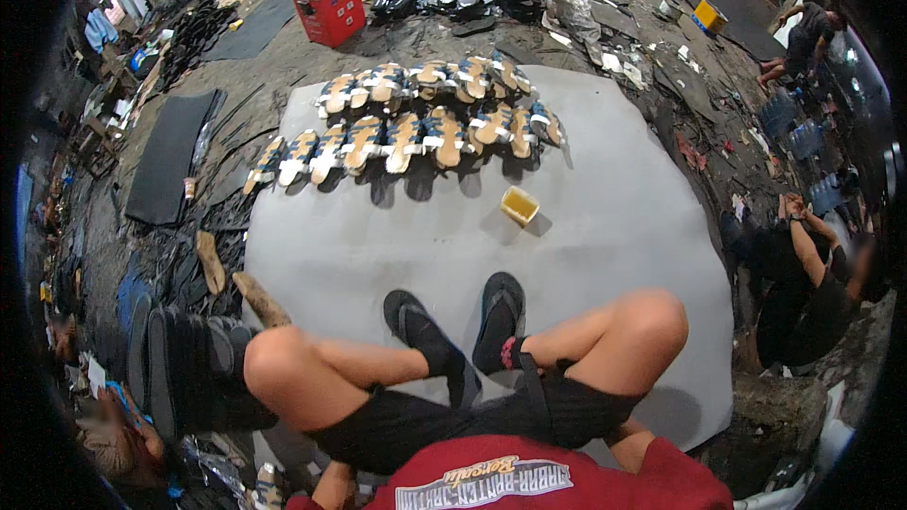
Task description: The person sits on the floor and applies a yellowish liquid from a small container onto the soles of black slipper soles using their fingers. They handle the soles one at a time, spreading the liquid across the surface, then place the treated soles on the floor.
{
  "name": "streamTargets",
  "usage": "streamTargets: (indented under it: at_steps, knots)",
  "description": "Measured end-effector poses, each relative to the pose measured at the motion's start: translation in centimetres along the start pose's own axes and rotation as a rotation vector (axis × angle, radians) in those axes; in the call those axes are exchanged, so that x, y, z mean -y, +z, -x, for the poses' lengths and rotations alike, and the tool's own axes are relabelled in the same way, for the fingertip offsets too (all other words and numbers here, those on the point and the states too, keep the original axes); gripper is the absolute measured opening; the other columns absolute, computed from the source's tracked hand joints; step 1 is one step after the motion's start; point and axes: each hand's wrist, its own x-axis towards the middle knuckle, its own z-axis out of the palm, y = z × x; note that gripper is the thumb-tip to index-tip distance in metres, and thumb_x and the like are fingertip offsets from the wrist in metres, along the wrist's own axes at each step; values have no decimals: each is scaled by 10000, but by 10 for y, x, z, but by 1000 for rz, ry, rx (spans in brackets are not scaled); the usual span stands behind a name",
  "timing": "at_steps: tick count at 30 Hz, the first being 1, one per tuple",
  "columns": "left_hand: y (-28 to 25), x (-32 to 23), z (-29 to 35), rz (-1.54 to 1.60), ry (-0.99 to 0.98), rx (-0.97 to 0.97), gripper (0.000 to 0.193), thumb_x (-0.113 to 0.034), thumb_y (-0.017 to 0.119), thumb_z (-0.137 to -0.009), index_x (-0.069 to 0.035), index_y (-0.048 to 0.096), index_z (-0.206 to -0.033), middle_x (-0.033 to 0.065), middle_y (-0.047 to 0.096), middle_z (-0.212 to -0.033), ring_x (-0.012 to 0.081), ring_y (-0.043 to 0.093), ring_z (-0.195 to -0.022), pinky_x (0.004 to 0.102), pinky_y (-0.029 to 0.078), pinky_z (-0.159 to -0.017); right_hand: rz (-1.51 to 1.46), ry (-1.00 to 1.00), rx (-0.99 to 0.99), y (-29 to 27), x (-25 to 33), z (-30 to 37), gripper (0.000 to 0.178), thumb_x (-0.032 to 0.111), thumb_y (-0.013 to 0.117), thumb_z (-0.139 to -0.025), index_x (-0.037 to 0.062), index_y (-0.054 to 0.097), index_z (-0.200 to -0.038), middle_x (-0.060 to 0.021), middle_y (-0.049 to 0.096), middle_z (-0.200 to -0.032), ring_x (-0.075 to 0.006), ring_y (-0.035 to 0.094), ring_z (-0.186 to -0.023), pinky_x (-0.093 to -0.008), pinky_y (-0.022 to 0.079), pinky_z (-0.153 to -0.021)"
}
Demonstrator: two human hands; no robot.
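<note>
Sandals [403, 139] are lining the grey sheet [633, 227] at its far end, crossing its left edge; open room is stretching rightward past its yellow tub [520, 206]. Hands are hiding; I cannot tell their state.

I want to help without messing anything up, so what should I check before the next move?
1. Sandal pieces set out in rows: ok, two rows.
2. Tub with yellow contents standing apart from the sandal pieces: ok, there is a gap.
3. Feet in black flip-flops not touching the tub: ok, they are apart on the grey sheet.
4. Left hand and right hand both in sight: not ok, both are hidden.
5. Both hands empty: cannot tell.
</note>
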Motion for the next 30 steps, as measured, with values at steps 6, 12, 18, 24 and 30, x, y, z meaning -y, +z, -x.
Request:
streamTargets:
  at_steps: [6, 12, 18, 24, 30]
  knots:
    - [80, 78, 28, 233, 143, -532, 503, -299, 644, -1066, -8, 564, -1469, 97, 702, -1216, 190, 682, -1041, 335, 544, -908, -38, -172, -374, -10, -47, 27, 600, 479, 736, -974, 73, 651, -1408, -64, 716, -1231, -224, 699, -1075, -372, 549, -938]
    - [152, 231, -5, 804, 302, -1178, 513, -328, 624, -1079, -9, 558, -1476, 89, 702, -1202, 194, 691, -1020, 345, 552, -886, -96, -205, -569, -14, -101, 62, 665, 543, 710, -980, 61, 626, -1431, -67, 694, -1303, -240, 687, -1129, -392, 554, -967]
    - [206, 345, -21, 1142, 363, -1516, 525, -356, 603, -1093, -10, 552, -1484, 81, 702, -1188, 197, 700, -999, 354, 561, -864, -136, -194, -672, -26, -149, 95, 732, 607, 684, -987, 49, 602, -1454, -70, 671, -1375, -255, 675, -1183, -412, 560, -997]
    - [234, 419, -12, 1247, 367, -1619, 538, -385, 583, -1107, -11, 546, -1492, 73, 702, -1175, 200, 709, -978, 363, 569, -842, -447, -188, -472, -20, -236, 165, 754, 632, 647, -1015, 39, 586, -1477, -84, 650, -1446, -277, 661, -1248, -437, 565, -1035]
    - [216, 316, -40, 1236, 283, -1392, 778, -600, 384, -1144, -23, 395, -1666, 118, 634, -1419, 299, 610, -1281, 397, 464, -1133, -836, 417, -449, 16, -267, 162, 585, 451, 553, -1102, 44, 583, -1521, -132, 666, -1471, -293, 637, -1328, -484, 538, -1109]
